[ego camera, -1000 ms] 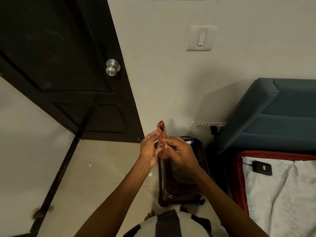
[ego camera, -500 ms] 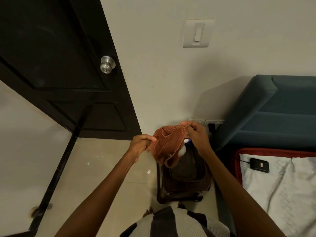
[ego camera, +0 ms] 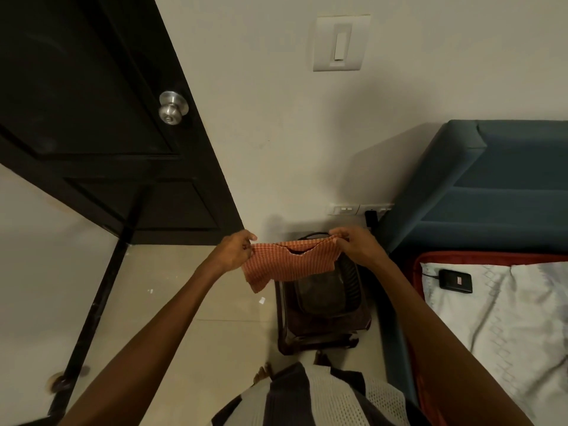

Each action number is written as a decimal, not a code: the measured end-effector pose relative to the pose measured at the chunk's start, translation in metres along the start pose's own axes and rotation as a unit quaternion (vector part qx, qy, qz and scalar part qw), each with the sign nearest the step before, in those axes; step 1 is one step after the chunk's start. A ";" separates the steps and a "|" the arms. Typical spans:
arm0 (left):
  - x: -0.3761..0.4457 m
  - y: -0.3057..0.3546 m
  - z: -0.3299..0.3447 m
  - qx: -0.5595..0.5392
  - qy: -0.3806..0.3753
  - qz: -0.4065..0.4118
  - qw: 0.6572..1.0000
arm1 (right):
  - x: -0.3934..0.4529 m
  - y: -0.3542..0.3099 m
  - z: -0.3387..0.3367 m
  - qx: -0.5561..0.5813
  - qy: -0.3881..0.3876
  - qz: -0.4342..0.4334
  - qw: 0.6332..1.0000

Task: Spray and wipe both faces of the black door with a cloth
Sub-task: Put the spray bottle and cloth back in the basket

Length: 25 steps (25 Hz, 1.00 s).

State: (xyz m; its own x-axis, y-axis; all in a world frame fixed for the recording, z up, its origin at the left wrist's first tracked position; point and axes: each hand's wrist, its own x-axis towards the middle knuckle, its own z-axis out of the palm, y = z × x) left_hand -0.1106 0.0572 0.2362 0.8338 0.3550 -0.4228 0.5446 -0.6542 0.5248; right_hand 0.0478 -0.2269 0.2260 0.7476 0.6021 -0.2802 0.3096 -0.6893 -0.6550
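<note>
An orange waffle-weave cloth (ego camera: 289,264) hangs spread out flat between my two hands, in front of me and low. My left hand (ego camera: 235,250) pinches its left top corner. My right hand (ego camera: 353,245) pinches its right top corner. The cloth's top edge has a ragged notch in the middle. The black panelled door (ego camera: 92,118) stands to the upper left against the white wall, its silver round knob (ego camera: 173,108) near its right edge. No spray bottle shows in view.
A dark stool (ego camera: 322,302) stands on the tiled floor right under the cloth. A blue bed headboard (ego camera: 491,186) and a bed with a white sheet (ego camera: 507,318) and a black device (ego camera: 455,281) fill the right. A light switch (ego camera: 338,43) and wall sockets (ego camera: 358,209) sit on the wall.
The cloth went from a small folded bundle between my hands to a flat spread sheet, as my hands moved apart sideways.
</note>
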 end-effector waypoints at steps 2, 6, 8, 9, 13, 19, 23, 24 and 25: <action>0.008 -0.001 -0.005 0.070 -0.006 -0.012 0.997 | 0.010 0.002 0.004 -0.035 -0.027 0.015 0.999; 0.024 0.001 -0.005 0.010 0.020 -0.039 0.999 | 0.040 0.012 0.023 -0.016 -0.026 0.067 0.997; 0.033 0.003 -0.003 -0.011 0.064 -0.038 0.997 | 0.051 0.011 0.033 0.034 0.010 0.091 0.995; 0.037 0.004 -0.002 -0.027 0.091 -0.038 0.995 | 0.054 0.008 0.036 0.058 0.031 0.100 0.993; 0.050 0.008 0.003 -0.082 0.158 -0.024 0.984 | 0.059 -0.003 0.043 0.071 0.100 0.088 0.989; 0.047 -0.015 0.041 -0.104 0.144 -0.021 0.984 | 0.018 -0.003 0.078 0.053 0.087 0.094 0.990; 0.036 -0.048 0.086 -0.115 0.104 -0.054 0.986 | -0.015 0.020 0.124 -0.031 0.024 0.138 0.990; 0.032 -0.054 0.098 -0.112 0.094 -0.054 0.988 | -0.022 0.030 0.135 -0.051 0.013 0.151 0.987; 0.026 -0.057 0.108 -0.111 0.085 -0.050 0.989 | -0.029 0.037 0.143 -0.064 0.003 0.163 0.985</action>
State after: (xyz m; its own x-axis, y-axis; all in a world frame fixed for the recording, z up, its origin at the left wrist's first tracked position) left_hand -0.1296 0.0317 0.1157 0.7671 0.5309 -0.3602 0.6164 -0.4540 0.6434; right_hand -0.0465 -0.2121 0.1093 0.8224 0.3389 -0.4570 0.1246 -0.8911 -0.4364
